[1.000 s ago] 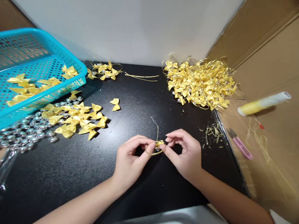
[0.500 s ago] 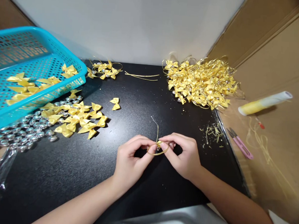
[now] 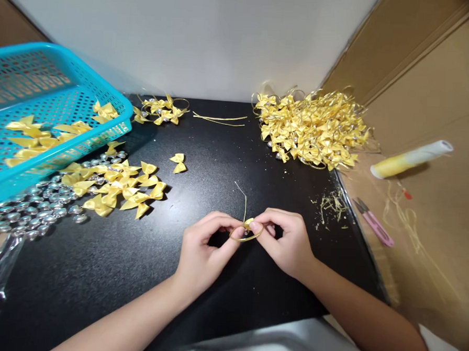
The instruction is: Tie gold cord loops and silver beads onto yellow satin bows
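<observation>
A person's left hand point(image 3: 205, 247) and right hand point(image 3: 288, 244) pinch a small yellow bow point(image 3: 249, 222) with a round gold cord loop point(image 3: 246, 239), just below the frame's centre.
Upper left, a turquoise perforated plastic basket point(image 3: 86, 70) holds satiny bows point(image 3: 35, 141); shiny, rounded silver beads point(image 3: 32, 212) lie along its near side.

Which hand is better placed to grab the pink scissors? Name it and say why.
Probably the right hand: the pink scissors lie to its right, farther from the left hand. Both hands hold the gold loop, though.

Yellow bows point(image 3: 114, 188) on black table point(image 3: 136, 259)
</observation>
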Demonstrator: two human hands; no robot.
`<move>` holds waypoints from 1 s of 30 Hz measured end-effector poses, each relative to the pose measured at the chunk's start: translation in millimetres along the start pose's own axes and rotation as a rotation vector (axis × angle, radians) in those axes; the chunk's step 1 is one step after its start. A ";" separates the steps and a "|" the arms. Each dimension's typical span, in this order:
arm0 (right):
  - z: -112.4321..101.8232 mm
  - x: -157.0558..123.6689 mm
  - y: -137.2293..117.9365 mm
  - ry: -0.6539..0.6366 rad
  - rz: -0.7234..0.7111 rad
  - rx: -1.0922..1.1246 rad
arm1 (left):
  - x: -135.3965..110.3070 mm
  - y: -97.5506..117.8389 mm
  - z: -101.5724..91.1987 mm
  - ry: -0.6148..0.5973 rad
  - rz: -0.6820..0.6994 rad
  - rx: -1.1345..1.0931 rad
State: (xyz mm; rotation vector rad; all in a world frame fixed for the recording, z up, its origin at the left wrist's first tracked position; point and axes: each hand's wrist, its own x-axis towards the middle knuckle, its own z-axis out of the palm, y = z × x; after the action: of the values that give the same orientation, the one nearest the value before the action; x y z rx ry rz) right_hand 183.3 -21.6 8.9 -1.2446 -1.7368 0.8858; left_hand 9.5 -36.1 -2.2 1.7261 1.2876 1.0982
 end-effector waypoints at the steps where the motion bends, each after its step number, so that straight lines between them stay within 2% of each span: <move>1: -0.6 0.3 -0.1 0.004 0.006 -0.002 | 1.7 0.0 -2.3 -0.033 0.023 0.057; 6: -2.0 1.7 1.6 0.001 0.050 -0.024 | 9.0 -2.4 -11.9 -0.167 0.080 0.430; 12: 2.9 2.4 7.2 -0.016 0.029 -0.125 | 7.0 -8.7 -9.1 -0.209 0.060 0.520; 20: 3.8 1.9 9.4 0.006 -0.104 -0.216 | 6.2 -6.5 -9.2 -0.195 -0.068 0.195; 27: 5.4 -0.5 9.2 0.044 -0.071 -0.073 | 3.9 -2.4 -2.6 -0.049 -0.356 -0.272; 30: 6.5 -1.2 7.2 0.065 -0.093 -0.046 | 5.2 1.4 -0.8 -0.029 -0.422 -0.392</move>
State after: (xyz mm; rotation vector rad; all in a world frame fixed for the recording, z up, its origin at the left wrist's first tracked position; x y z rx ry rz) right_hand 180.5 -21.4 -0.4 -1.1985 -1.7570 0.7470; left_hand 10.1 -31.4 0.5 1.1158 1.2451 0.9893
